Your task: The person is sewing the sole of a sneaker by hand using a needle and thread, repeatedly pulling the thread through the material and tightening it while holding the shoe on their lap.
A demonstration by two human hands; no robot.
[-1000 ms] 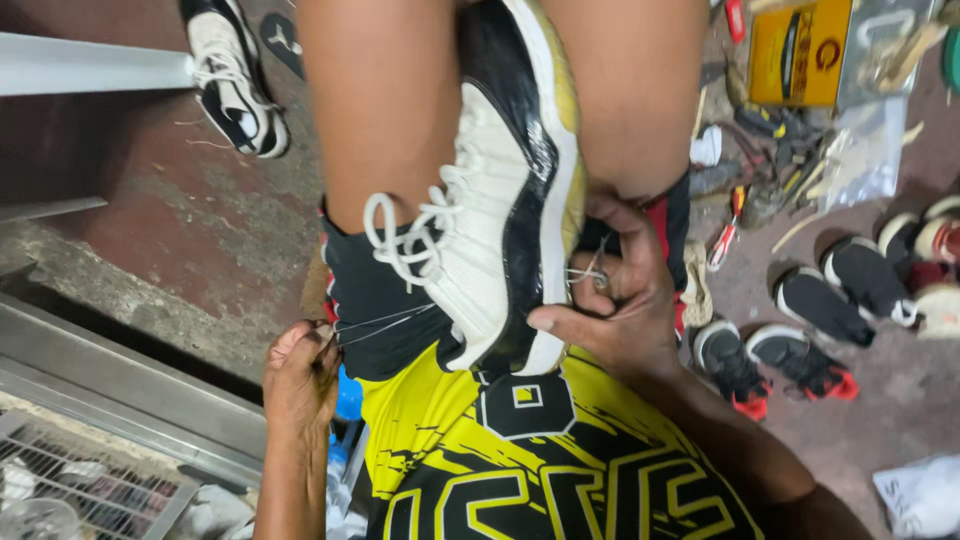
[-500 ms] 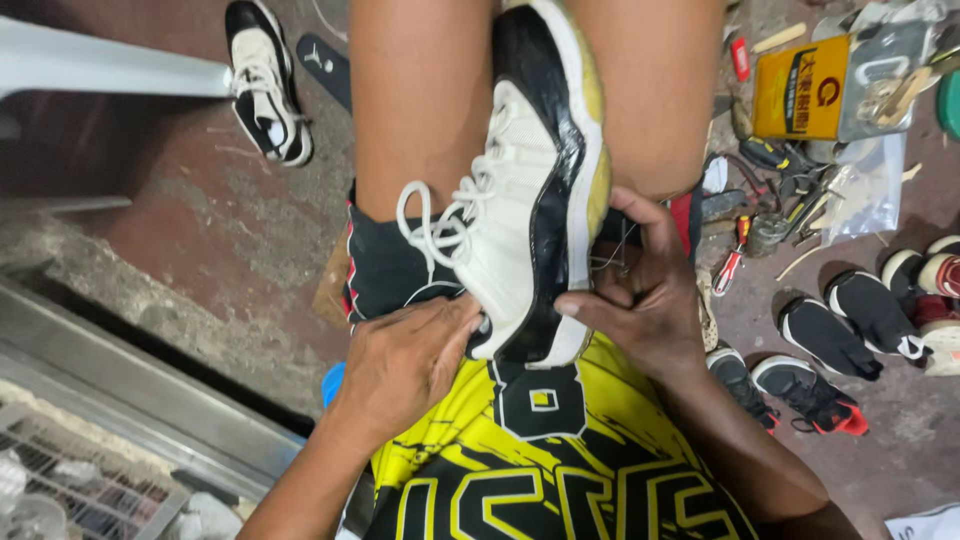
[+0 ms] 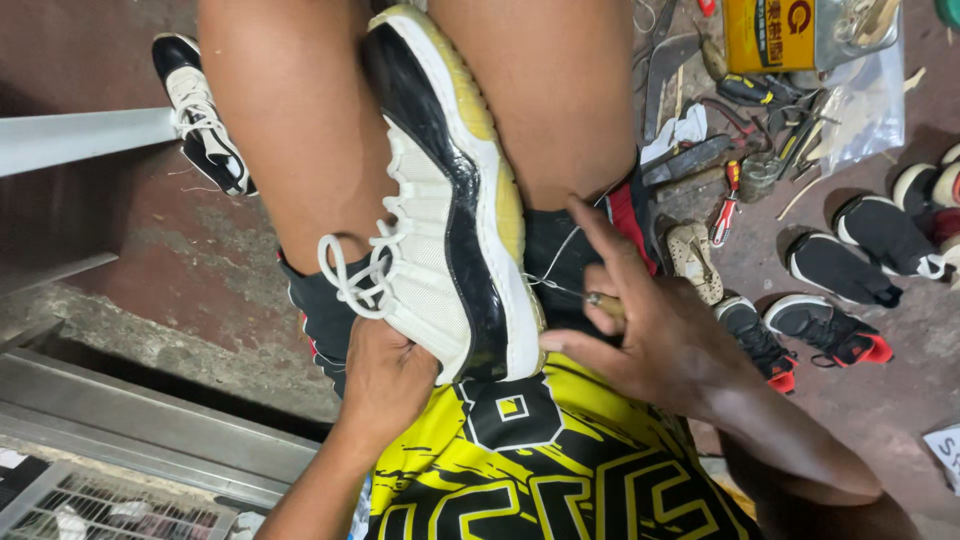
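A white and black sneaker [image 3: 450, 210] with a yellowed sole is clamped between my knees, toe pointing away from me. My left hand [image 3: 385, 385] grips the heel end of the sneaker from below. Against the sole edge, my right hand [image 3: 650, 335] is closed on a thin awl [image 3: 600, 300] with a wooden handle. A pale thread [image 3: 560, 255] runs from the awl up along the sole.
A matching sneaker [image 3: 200, 115] lies on the floor at upper left beside a metal bar [image 3: 80, 140]. A yellow tin [image 3: 770, 35], pliers and other tools [image 3: 740, 150] lie at upper right. Several dark shoes [image 3: 840, 260] sit at right. A metal grate [image 3: 90, 500] is at lower left.
My left hand came up from beside my leg and took hold of the sneaker's heel. The view shifted lower and closer, and my right hand stayed at the sole edge.
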